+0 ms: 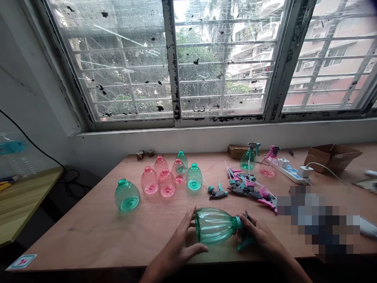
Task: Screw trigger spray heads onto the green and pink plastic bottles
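A translucent green spray bottle lies sideways in the air over the table's front part, its base to the left. My right hand is closed around the dark and teal trigger sprayer at the bottle's neck. Beside the base is my left hand, thumb and fingers spread apart; whether its fingertips touch the base I cannot tell. Beyond my hands, a single sprayer head lies near a pile of pink, teal and black sprayer heads.
Several headless bottles stand left of centre, pink and green. Two spray bottles with heads, green and pink, stand behind the pile. A power strip and a cardboard box are at right, beyond a blurred patch.
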The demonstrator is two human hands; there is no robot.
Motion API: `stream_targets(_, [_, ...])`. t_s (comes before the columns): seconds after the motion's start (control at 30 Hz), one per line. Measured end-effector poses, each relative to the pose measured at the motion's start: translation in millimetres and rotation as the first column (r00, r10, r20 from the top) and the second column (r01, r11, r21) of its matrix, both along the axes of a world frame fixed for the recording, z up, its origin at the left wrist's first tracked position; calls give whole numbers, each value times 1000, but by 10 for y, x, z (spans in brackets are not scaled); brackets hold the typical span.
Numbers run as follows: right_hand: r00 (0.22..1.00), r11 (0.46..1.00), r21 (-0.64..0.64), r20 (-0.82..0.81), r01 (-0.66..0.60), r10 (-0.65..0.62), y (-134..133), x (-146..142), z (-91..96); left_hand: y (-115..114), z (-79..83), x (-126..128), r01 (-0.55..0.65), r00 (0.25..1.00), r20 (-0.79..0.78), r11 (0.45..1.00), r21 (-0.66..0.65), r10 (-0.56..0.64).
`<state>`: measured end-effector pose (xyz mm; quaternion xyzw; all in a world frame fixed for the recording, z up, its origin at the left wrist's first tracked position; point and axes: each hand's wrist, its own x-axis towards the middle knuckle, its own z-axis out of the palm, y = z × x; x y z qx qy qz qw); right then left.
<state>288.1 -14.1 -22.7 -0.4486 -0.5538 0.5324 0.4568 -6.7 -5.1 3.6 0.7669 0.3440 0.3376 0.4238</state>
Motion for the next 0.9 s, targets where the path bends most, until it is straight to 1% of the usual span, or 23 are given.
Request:
stream_targets(0.13, [999,999,-14,8,31,-31,8,-4,13,-24,45,10,16,1000,-14,1000,2,-16])
stream_targets(0.23, [999,999,-18,-25,31,-31,-2,-15,37,-44,67,23,21,1000,-8,1000,5,-21])
stream_targets(0.37, [999,1000,1,-46,26,-26,-17,-20,47,-34,54,18,33,999,11,999,-22,-33])
stream_targets(0.5, [997,1000,-11,-73,17,-18,-24,-11,45,-16,34,5,20,1000,4,999,-35,-19])
stream_targets(0.6, [996,999,-30,-85,18,-21,-31,-8,57,-17,25,15,38,999,-2,999,-9,-38])
stream_targets(0.73, [998,999,-44,-58,-3,1,-34,-13,74,-27,30,20,18,1000,-10,999,40,-18])
stream_targets(0.9, [997,998,-53,-69,39,-43,-27,-11,85,-18,51,-16,41,999,-23,993,114,-39])
